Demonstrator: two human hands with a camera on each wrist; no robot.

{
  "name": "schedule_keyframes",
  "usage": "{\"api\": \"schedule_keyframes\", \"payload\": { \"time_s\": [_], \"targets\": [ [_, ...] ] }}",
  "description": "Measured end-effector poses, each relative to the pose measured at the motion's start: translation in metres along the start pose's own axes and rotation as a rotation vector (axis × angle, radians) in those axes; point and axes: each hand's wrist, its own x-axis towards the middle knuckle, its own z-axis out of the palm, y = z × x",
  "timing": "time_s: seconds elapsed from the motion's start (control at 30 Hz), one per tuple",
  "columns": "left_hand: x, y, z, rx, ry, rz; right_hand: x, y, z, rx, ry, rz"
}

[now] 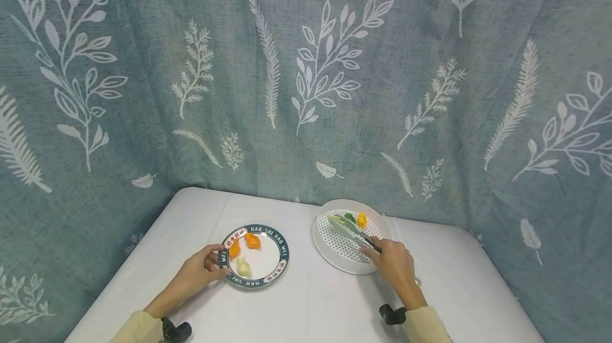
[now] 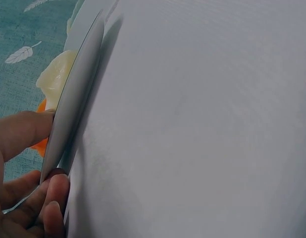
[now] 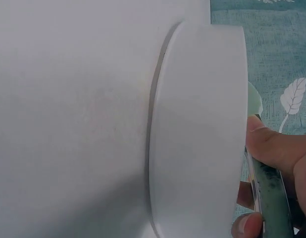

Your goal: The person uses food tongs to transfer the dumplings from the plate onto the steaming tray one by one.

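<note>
My left hand [image 1: 197,268] pinches the left rim of a round plate [image 1: 268,260] with a dark green patterned border, thumb above and fingers beneath. Two orange pepper-like pieces [image 1: 252,241] and a pale yellow one [image 1: 243,267] lie on that plate. In my right hand [image 1: 394,264] is a pair of tongs [image 1: 355,233] with pale green ends, reaching into a white round strainer basket [image 1: 321,250]. Near the tongs' tips sit a yellow pepper-like piece [image 1: 362,220] and a dark green piece [image 1: 350,217]. Whether the tips grip anything cannot be made out.
Both dishes stand on a white-covered table [image 1: 296,306], the strainer basket right of the plate and farther back. A leaf-patterned teal curtain [image 1: 287,93] hangs behind the table and along its sides. A small ring [image 1: 418,282] shows beside my right wrist.
</note>
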Motion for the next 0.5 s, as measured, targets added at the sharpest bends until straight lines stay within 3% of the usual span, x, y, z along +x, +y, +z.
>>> {"api": "schedule_keyframes", "payload": {
  "time_s": [0.5],
  "targets": [
    [-0.0003, 0.0013, 0.0001, 0.012, 0.012, 0.001, 0.0104, 0.0012, 0.0019, -0.065, -0.066, 0.054]
  ]
}}
